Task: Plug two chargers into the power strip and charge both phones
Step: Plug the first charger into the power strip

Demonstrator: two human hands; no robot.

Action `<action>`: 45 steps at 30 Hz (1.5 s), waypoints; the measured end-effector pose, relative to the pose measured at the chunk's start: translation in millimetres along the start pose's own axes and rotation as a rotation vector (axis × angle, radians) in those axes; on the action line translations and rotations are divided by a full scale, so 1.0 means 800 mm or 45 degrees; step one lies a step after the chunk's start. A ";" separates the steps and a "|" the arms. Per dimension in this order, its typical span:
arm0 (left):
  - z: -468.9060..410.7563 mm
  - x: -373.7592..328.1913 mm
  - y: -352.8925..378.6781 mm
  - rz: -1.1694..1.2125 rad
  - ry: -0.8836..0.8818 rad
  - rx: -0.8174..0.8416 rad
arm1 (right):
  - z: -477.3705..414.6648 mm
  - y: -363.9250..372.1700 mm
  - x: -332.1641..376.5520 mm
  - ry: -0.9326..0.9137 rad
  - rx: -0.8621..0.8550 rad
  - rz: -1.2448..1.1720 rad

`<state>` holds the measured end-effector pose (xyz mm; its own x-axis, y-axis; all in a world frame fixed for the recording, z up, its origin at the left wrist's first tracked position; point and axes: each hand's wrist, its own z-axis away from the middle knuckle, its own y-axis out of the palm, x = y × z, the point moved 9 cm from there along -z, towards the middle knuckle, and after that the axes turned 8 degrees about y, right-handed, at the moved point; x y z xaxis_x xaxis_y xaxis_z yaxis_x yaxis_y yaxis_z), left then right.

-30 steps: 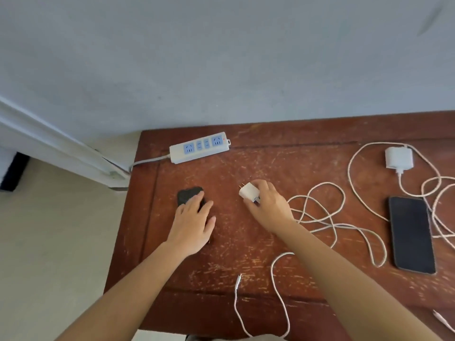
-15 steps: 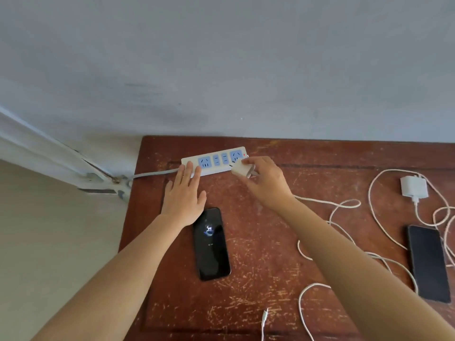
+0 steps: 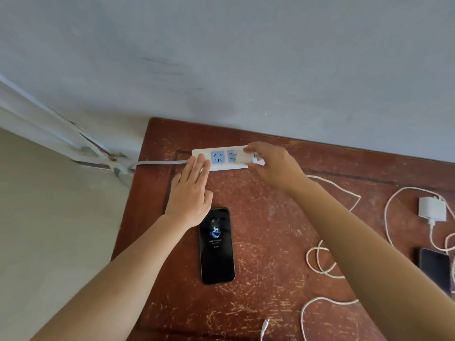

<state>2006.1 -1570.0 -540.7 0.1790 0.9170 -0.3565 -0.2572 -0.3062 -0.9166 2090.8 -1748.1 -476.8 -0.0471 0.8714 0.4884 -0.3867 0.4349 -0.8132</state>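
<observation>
The right hand grasps a white charger between thumb and fingers and holds it against the right part of the white power strip; if the pins are fully inside a socket I cannot tell, because the fingers cover that place. The left hand is released, flat, with the fingertips pressing on the left end of the strip. The strip lies near the back edge of the brown wooden table, close to the grey wall, and its grey cord goes off the left edge of the table. One blue socket with three slots is free between the two hands. Just below the left hand lies a black phone with its screen lit, face up, touching nothing. A white cable runs from the held charger under the right arm, makes loops on the table, and its free plug lies near the front edge. At the right, well apart, a second white charger rests with its own cable, and beside it a second dark phone, partly hidden by the right forearm. The table surface is scratched, and the middle, between the lit phone and the loops, is open.
</observation>
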 end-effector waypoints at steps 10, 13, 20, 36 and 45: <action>0.002 -0.003 -0.004 0.002 0.008 -0.010 | -0.037 -0.004 0.046 -0.249 0.248 0.465; 0.002 -0.003 -0.004 0.004 0.002 -0.004 | -0.036 0.002 0.060 -0.318 0.258 0.647; 0.003 -0.005 -0.003 0.024 -0.007 -0.016 | -0.040 0.008 0.081 -0.374 0.267 0.723; 0.002 -0.003 0.000 0.031 -0.006 -0.020 | -0.036 0.026 0.105 -0.620 0.286 0.890; 0.001 -0.002 -0.001 0.017 -0.004 0.029 | -0.018 0.039 0.083 -0.520 0.224 0.817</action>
<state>2005.6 -1571.1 -539.0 0.1724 0.9138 -0.3678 -0.2808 -0.3123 -0.9075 2089.3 -1673.6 -474.5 -0.6328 0.7730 0.0450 -0.3080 -0.1979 -0.9306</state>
